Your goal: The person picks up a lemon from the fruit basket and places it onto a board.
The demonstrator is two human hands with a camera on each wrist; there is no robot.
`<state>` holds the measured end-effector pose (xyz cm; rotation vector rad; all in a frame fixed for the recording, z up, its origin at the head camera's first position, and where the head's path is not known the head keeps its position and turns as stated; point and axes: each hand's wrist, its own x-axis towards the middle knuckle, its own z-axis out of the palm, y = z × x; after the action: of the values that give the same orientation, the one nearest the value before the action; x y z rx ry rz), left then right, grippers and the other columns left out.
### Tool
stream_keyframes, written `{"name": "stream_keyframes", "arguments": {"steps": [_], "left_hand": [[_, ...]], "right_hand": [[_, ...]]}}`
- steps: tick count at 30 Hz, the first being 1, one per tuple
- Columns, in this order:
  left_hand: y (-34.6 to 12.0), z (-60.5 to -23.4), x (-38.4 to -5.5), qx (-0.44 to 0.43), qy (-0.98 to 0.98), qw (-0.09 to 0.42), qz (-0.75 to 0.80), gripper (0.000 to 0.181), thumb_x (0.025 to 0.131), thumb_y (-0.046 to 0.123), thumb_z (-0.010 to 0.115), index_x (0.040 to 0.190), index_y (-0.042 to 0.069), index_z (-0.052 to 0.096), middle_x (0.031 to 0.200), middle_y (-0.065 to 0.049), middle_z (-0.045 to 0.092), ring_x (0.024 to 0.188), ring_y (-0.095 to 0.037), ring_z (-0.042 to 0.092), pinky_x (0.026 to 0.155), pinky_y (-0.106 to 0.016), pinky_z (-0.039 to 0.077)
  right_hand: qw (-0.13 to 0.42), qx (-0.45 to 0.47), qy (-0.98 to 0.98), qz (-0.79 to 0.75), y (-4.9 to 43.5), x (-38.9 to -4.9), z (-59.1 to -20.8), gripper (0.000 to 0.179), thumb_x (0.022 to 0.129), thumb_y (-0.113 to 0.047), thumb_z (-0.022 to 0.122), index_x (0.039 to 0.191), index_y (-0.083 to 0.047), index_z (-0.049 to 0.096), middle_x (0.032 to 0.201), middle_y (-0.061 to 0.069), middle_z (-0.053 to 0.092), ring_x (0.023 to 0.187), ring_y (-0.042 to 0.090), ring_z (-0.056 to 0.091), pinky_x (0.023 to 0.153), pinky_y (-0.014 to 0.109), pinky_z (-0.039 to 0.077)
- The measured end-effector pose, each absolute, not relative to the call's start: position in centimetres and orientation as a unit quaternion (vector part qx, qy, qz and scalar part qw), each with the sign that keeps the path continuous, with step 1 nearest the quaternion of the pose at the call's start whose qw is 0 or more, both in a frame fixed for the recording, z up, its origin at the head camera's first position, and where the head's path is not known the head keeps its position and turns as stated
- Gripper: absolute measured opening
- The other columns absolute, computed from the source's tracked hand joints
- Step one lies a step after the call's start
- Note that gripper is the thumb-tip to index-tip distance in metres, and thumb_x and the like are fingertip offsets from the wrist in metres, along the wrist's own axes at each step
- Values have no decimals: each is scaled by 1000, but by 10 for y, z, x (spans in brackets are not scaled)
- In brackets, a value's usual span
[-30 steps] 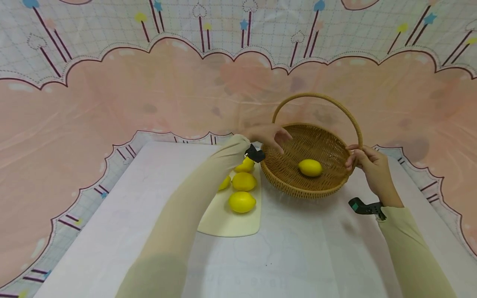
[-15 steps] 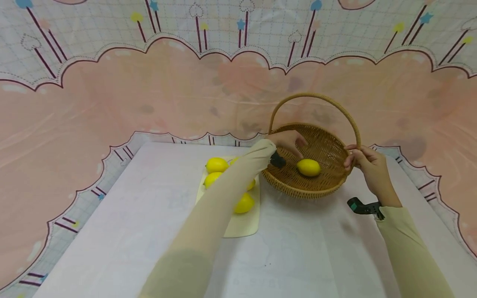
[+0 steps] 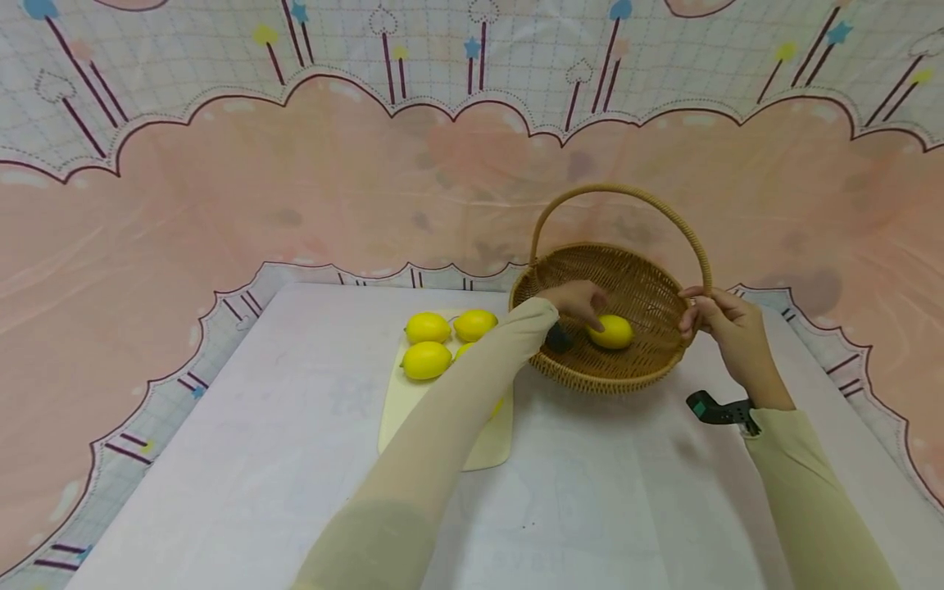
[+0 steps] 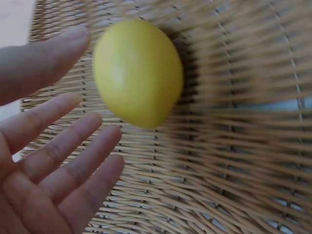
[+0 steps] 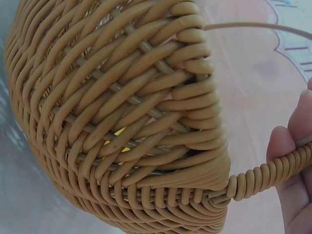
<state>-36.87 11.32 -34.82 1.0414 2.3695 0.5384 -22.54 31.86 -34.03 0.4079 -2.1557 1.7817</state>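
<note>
A yellow lemon (image 3: 612,333) lies inside a round wicker basket (image 3: 590,382), which is tilted toward me. My left hand (image 3: 578,300) reaches into the basket beside this lemon. In the left wrist view, the thumb and straight fingers of the left hand (image 4: 58,168) spread near the lemon (image 4: 139,73); a small gap shows between them. My right hand (image 3: 730,332) holds the basket at its right side, where the arched handle (image 3: 619,188) meets the rim. The right wrist view shows fingers of the right hand (image 5: 292,195) around the wrapped handle (image 5: 273,171).
Left of the basket, a cream board (image 3: 398,414) carries several more lemons (image 3: 426,360), some partly hidden by my left sleeve (image 3: 442,426). A white tabletop (image 3: 243,459) lies under everything. Behind it hangs a pink patterned cloth (image 3: 332,188).
My left hand has moved right and down into the basket, from its left rim to the lemon. More lemons on the board have come into view. The right hand keeps its hold.
</note>
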Motion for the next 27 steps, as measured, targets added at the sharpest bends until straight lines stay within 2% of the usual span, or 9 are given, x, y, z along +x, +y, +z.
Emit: {"name": "stream_keyframes", "arguments": {"steps": [4,10,14,20,22,27], "left_hand": [[113,-350,-366,377,873,248,184,57,88,24,67,139,9,46,140,-7,49,128,-19,47,102,-27,43],[115,-352,-364,373,865,281,185,63,87,22,67,143,12,40,146,-5,43,134,-18,41,108,-29,39],[120,-365,-376,391,859,282,172,67,83,27,72,142,14,42,145,0,45,132,-14,42,107,-24,38],[116,-363,-367,417,850,270,173,50,84,24,71,130,12,55,128,-3,59,116,-14,55,94,-23,47],[112,-353,-355,412,853,273,168,43,87,21,66,128,10,57,126,-4,60,114,-15,56,94,-24,48],[107,-351,-343,421,850,276,156,40,88,20,66,126,11,59,124,-4,62,113,-15,57,91,-23,49]], "right_hand": [[158,149,-748,627,317,-224,-341,20,98,-13,48,107,-4,63,69,-2,64,60,9,60,64,15,53],[158,151,-744,631,316,-222,-341,21,98,-13,48,108,0,62,69,-2,64,60,9,59,63,15,53],[161,149,-745,630,314,-220,-341,23,98,-12,48,109,3,60,69,-2,64,60,9,60,63,15,53],[166,140,-749,626,309,-212,-341,22,98,-13,48,108,1,61,69,-2,64,60,9,59,64,15,53],[168,137,-750,625,308,-210,-341,22,97,-13,48,108,2,61,69,-2,64,60,9,59,64,15,53],[176,126,-761,612,304,-204,-340,22,98,-15,48,107,1,61,67,-2,63,59,8,60,62,15,53]]}}
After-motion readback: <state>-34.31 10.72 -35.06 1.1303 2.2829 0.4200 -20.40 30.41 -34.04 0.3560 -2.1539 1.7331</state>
